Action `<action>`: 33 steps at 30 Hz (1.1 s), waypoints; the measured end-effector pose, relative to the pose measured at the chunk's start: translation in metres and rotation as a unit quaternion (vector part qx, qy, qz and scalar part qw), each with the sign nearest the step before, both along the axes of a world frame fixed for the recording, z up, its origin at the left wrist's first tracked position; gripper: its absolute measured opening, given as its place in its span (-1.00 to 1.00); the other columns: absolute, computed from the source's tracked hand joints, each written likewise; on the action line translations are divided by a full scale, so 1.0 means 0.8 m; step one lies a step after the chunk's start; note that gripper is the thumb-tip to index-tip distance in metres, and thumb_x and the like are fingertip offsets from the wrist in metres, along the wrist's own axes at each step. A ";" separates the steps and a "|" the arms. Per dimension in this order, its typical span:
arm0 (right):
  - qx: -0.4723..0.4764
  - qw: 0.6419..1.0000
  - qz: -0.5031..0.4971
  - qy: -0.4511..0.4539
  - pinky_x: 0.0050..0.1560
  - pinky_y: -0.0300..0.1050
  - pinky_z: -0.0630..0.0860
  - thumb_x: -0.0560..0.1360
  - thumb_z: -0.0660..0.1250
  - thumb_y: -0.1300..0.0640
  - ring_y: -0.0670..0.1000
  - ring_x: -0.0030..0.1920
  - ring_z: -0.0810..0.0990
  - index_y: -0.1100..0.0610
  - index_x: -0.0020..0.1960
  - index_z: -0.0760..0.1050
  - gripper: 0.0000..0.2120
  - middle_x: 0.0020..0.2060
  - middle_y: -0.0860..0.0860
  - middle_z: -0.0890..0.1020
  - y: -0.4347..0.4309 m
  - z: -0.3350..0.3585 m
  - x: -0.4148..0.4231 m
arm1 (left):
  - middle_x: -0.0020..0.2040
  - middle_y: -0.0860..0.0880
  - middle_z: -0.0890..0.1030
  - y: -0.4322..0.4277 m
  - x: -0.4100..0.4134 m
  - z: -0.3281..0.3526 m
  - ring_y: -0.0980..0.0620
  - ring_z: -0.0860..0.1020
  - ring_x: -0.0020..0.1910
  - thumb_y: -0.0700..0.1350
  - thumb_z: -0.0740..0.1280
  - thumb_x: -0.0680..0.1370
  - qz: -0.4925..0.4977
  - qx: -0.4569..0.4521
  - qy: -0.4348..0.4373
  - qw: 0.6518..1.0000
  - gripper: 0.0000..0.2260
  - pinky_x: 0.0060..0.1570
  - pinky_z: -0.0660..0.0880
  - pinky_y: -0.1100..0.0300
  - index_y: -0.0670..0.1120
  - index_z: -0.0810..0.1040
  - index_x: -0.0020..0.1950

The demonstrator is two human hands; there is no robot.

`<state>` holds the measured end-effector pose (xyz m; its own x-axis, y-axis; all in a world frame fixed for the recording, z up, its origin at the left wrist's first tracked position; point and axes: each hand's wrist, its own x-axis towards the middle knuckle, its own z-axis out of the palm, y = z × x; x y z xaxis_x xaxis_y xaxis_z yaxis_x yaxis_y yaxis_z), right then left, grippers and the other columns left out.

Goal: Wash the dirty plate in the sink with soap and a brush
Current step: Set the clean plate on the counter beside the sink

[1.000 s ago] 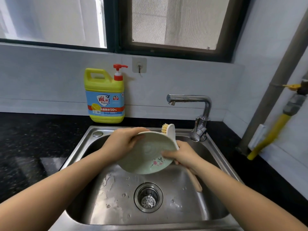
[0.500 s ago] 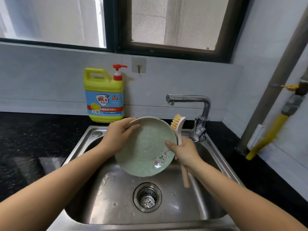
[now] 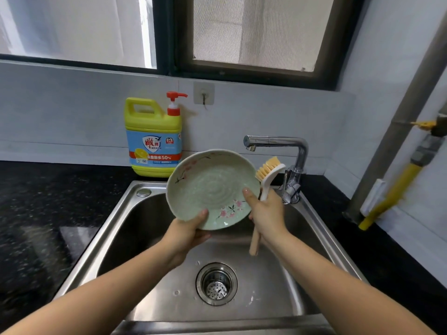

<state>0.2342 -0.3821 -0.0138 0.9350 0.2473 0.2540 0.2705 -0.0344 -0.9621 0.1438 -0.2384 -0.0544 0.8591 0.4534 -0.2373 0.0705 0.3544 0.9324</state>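
Where the plate sits: you hold the plate (image 3: pixel 212 187) raised over the sink (image 3: pixel 116 228), tipped up on edge with its hollow face toward you, clear of the basin floor.
Left hand: your left hand (image 3: pixel 186 234) grips the lower rim, thumb on the face and fingers curled behind. The plate lies up and away from that grip.
Right hand: your right hand (image 3: pixel 266 213) is at the right rim, thumb pressed on the face and fingers wrapped round the brush handle.
Brush: the brush (image 3: pixel 269 175) has its long axis near upright. The bristle head is uppermost, just beside the plate's right rim and turned toward it, but not on the face. The wooden end points down into the basin.
Deciding relation: the plate's face lies left of the bristles. In my judgement, your right thumb must leave the plate before you scrub, so the left hand carries it alone.
Tap: the tap (image 3: pixel 278 141) is behind the brush, with no water seen running.
Soap bottle: the soap bottle (image 3: pixel 153 139) is on the counter behind the sink, apart from both hands.
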 end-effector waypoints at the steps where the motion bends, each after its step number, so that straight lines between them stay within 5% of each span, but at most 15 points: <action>1: 0.005 1.000 -0.005 -0.002 -0.31 -0.18 0.43 0.51 0.34 0.12 -0.13 -0.38 0.48 -0.05 -0.14 0.47 -0.90 -0.30 -0.09 0.58 0.001 -0.001 -0.001 | 0.02 -0.12 0.65 -0.002 -0.001 0.002 -0.09 0.62 -0.01 -0.12 0.34 0.53 -0.028 0.018 0.017 0.999 -0.82 0.05 0.54 0.07 -0.08 0.51 0.12; 4: 0.035 0.999 -0.003 0.008 -0.45 -0.29 0.40 0.53 0.32 0.13 -0.20 -0.51 0.46 0.01 -0.16 0.47 -0.90 -0.39 -0.05 0.53 0.005 0.000 -0.007 | 0.02 -0.01 0.68 -0.012 -0.006 0.003 0.00 0.61 0.07 -0.07 0.35 0.53 -0.152 0.152 0.068 0.974 -0.86 0.15 0.46 0.05 -0.02 0.59 0.07; 6: 0.034 0.999 -0.003 0.000 -0.53 -0.36 0.37 0.53 0.32 0.13 -0.22 -0.58 0.43 0.06 -0.18 0.45 -0.88 -0.44 -0.03 0.49 0.006 0.006 -0.011 | -0.02 0.07 0.68 -0.017 -0.006 0.004 0.16 0.60 0.00 -0.05 0.34 0.53 -0.174 0.197 0.072 0.962 -0.89 0.04 0.47 0.14 0.00 0.63 0.01; 9: 0.012 0.999 -0.008 -0.043 -0.44 -0.28 0.44 0.53 0.31 0.09 -0.17 -0.46 0.50 -0.01 -0.18 0.43 -0.88 -0.38 -0.05 0.53 0.002 0.013 -0.008 | -0.08 0.04 0.68 0.002 -0.003 0.002 0.16 0.62 -0.07 -0.09 0.44 0.46 -0.161 0.277 0.069 0.945 -0.88 -0.10 0.50 0.33 -0.07 0.65 -0.03; 13: -0.075 0.988 -0.046 -0.123 -0.21 0.06 0.56 0.51 0.33 0.01 0.09 -0.28 0.59 -0.10 -0.19 0.42 -0.87 -0.31 -0.03 0.59 -0.008 0.011 0.007 | -0.05 -0.05 0.70 0.042 -0.014 0.011 0.05 0.65 -0.03 -0.07 0.51 0.38 -0.086 0.304 0.040 0.948 -0.75 0.06 0.58 0.12 -0.09 0.64 0.02; 17: -0.109 0.982 -0.053 -0.142 -0.19 0.07 0.55 0.50 0.33 0.03 0.13 -0.25 0.61 0.00 -0.14 0.46 -0.91 -0.30 -0.01 0.61 -0.010 0.000 0.012 | -0.11 0.02 0.66 0.064 -0.026 0.039 0.18 0.63 -0.17 -0.14 0.42 0.47 -0.025 0.363 -0.025 0.931 -0.86 -0.29 0.53 0.38 -0.05 0.59 0.01; 21: -0.084 0.994 0.009 -0.066 -0.41 -0.20 0.48 0.52 0.33 0.08 -0.08 -0.46 0.54 0.01 -0.13 0.46 -0.93 -0.40 -0.01 0.57 0.001 -0.010 0.009 | -0.13 0.07 0.64 0.079 -0.035 0.047 0.10 0.61 -0.09 -0.11 0.34 0.53 0.008 0.453 -0.014 0.892 -0.92 -0.15 0.56 0.20 -0.06 0.61 -0.02; 24: -0.089 0.993 0.072 0.002 -0.52 -0.30 0.39 0.49 0.37 0.09 -0.12 -0.55 0.50 0.07 -0.07 0.47 -0.91 -0.41 0.03 0.59 0.008 -0.011 0.009 | -0.13 0.06 0.63 0.087 -0.037 0.051 0.01 0.61 -0.07 -0.12 0.33 0.54 0.044 0.442 -0.004 0.896 -0.94 -0.06 0.59 0.01 -0.02 0.59 -0.04; 26: -0.108 0.988 0.112 0.026 -0.44 -0.25 0.48 0.47 0.40 0.08 -0.09 -0.46 0.56 0.05 -0.03 0.50 -0.88 -0.24 0.04 0.66 0.012 -0.014 0.012 | -0.12 0.05 0.62 0.094 -0.039 0.053 -0.03 0.61 -0.05 -0.14 0.32 0.54 0.050 0.438 0.007 0.897 -0.92 -0.04 0.59 -0.07 -0.02 0.59 0.00; 29: -0.154 0.977 0.142 0.028 -0.02 -0.09 0.58 0.45 0.41 0.02 -0.05 -0.11 0.65 -0.02 -0.01 0.58 -0.87 -0.08 -0.04 0.69 0.017 -0.021 0.018 | -0.10 -0.01 0.61 0.107 -0.040 0.056 -0.08 0.60 -0.05 -0.15 0.32 0.54 0.057 0.474 0.021 0.878 -0.87 -0.04 0.58 -0.13 -0.10 0.61 0.06; 33: -0.143 0.979 0.138 0.044 0.09 -0.15 0.49 0.43 0.42 0.03 -0.07 0.06 0.59 -0.12 -0.08 0.57 -0.90 -0.05 -0.13 0.65 0.028 -0.036 0.019 | -0.13 0.07 0.57 0.120 -0.036 0.066 0.01 0.56 -0.06 -0.14 0.33 0.54 0.051 0.521 0.023 0.851 -0.82 -0.06 0.56 0.07 -0.09 0.61 0.12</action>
